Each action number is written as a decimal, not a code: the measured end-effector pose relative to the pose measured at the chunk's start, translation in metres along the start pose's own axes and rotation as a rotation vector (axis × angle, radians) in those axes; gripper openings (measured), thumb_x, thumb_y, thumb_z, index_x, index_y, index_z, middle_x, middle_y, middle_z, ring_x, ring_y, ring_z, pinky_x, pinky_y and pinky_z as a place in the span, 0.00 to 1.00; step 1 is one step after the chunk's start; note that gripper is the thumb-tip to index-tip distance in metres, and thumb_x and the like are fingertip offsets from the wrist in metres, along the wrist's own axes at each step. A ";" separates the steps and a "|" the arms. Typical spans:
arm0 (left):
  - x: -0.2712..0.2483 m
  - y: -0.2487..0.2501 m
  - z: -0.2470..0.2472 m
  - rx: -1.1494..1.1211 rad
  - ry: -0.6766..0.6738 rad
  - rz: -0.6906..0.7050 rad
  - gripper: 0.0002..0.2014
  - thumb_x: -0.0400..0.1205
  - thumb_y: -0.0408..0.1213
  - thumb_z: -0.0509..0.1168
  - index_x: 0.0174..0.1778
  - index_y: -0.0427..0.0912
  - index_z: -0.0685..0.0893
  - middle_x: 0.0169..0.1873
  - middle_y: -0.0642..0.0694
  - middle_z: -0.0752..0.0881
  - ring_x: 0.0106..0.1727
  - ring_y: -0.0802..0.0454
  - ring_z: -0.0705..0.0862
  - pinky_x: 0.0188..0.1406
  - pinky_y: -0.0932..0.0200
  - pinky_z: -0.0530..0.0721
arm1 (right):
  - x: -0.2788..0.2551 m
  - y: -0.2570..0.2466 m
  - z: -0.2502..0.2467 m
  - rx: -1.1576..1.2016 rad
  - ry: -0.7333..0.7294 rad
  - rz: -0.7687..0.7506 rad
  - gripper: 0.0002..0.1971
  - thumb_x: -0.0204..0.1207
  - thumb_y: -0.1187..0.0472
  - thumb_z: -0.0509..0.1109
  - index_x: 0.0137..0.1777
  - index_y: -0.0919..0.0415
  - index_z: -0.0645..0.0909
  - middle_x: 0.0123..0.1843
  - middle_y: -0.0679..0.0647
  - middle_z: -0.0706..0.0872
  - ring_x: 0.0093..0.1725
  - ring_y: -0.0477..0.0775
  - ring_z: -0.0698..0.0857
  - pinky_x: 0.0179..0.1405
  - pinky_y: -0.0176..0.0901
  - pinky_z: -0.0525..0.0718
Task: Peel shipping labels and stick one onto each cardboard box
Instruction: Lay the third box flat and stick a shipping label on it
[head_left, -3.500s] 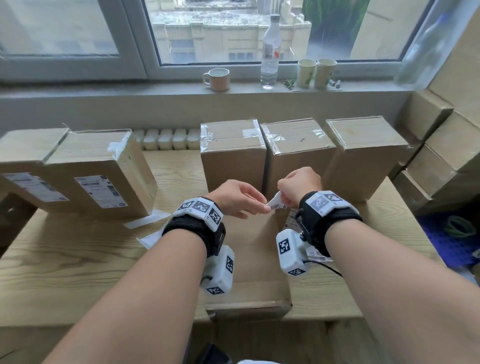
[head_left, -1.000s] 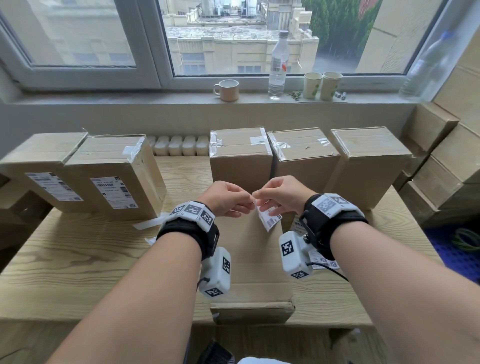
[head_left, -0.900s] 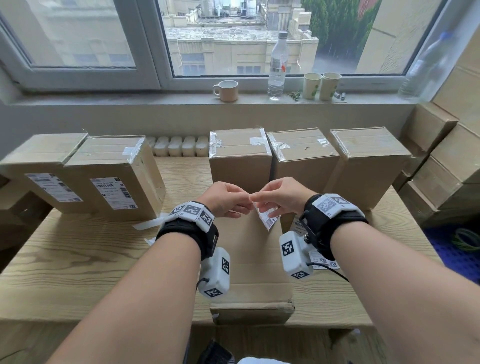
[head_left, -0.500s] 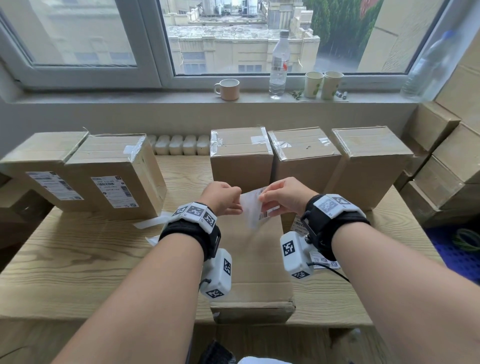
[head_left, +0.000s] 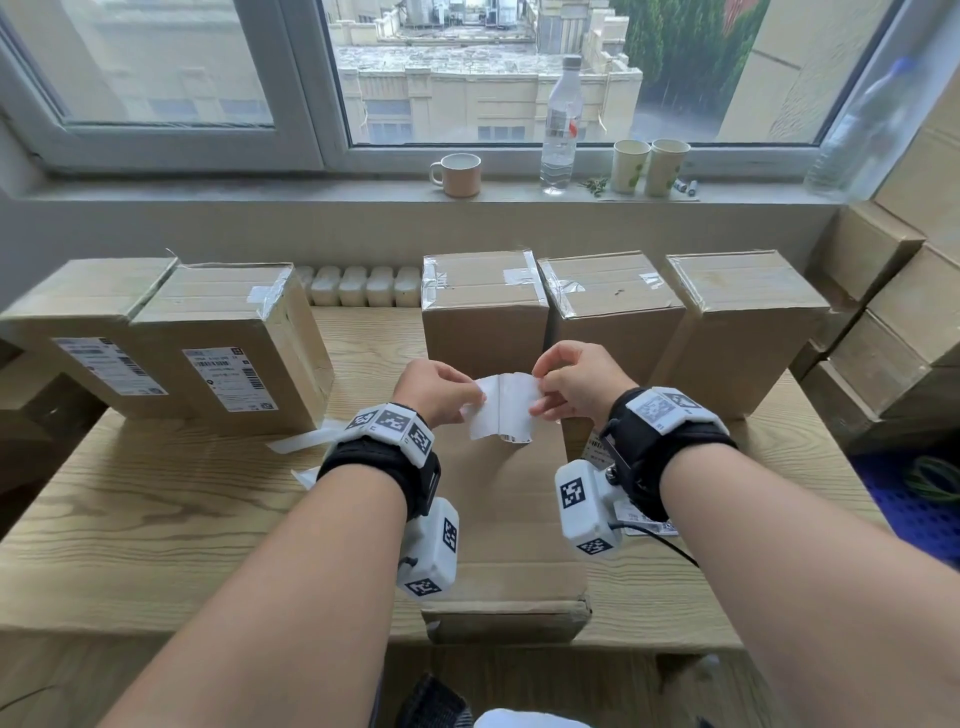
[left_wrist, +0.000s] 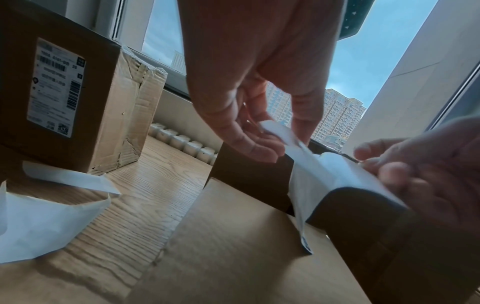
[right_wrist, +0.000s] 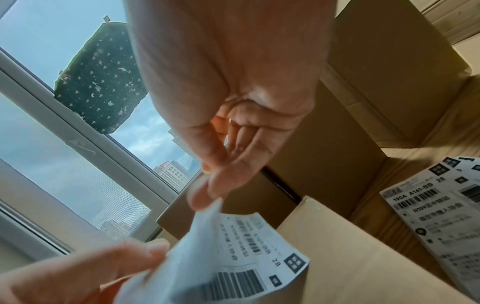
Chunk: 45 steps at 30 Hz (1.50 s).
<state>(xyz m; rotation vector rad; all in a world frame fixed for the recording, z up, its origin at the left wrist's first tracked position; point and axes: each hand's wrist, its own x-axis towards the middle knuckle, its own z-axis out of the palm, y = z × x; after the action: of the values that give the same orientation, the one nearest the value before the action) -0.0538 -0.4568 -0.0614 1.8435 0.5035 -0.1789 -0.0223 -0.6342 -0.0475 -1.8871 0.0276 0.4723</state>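
White paper is stretched between the two hands above the flat box (head_left: 511, 525) lying on the wooden surface (head_left: 156, 499). The left hand (head_left: 436, 391) pinches the plain backing sheet (head_left: 483, 410), while the right hand (head_left: 576, 387) pinches the shipping label (right_wrist: 249, 255), whose printed face shows in the right wrist view. Half a second ago the two sheets had only begun to part; now they are spread wide and joined along one last seam — the peel is judged nearly finished. Two upright boxes at the left, the nearer labelled box (head_left: 234, 353) among them, already carry labels; three plain boxes (head_left: 613, 322) stand behind the hands unlabelled. Spare labels (right_wrist: 441, 216) lie just beside the flat box, and discarded backing strips (left_wrist: 52, 205) lie by the labelled boxes. Sticking onto the flat box is judged to come next.
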 end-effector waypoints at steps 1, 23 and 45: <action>0.000 -0.001 -0.001 0.022 0.000 0.010 0.08 0.72 0.22 0.74 0.34 0.38 0.84 0.36 0.41 0.85 0.42 0.44 0.87 0.51 0.48 0.90 | 0.000 -0.001 0.000 0.027 -0.012 -0.003 0.11 0.78 0.77 0.61 0.41 0.64 0.80 0.34 0.63 0.85 0.27 0.53 0.89 0.29 0.40 0.89; 0.030 -0.041 -0.106 0.675 0.322 -0.192 0.16 0.83 0.28 0.62 0.27 0.34 0.71 0.38 0.37 0.79 0.42 0.41 0.77 0.41 0.54 0.76 | 0.019 -0.013 0.044 -0.175 0.215 -0.010 0.06 0.66 0.65 0.78 0.31 0.60 0.85 0.32 0.51 0.81 0.37 0.51 0.78 0.32 0.39 0.74; 0.041 0.006 -0.078 -0.012 -0.238 -0.115 0.19 0.76 0.57 0.71 0.41 0.41 0.91 0.33 0.51 0.90 0.29 0.60 0.83 0.38 0.62 0.79 | 0.010 -0.052 0.081 -0.423 0.207 -0.200 0.07 0.69 0.65 0.73 0.43 0.56 0.91 0.27 0.46 0.80 0.30 0.43 0.76 0.27 0.32 0.73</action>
<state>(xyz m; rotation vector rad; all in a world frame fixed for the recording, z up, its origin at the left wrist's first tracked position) -0.0246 -0.3745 -0.0457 1.7538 0.4428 -0.4664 -0.0250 -0.5392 -0.0273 -2.3195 -0.1319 0.1490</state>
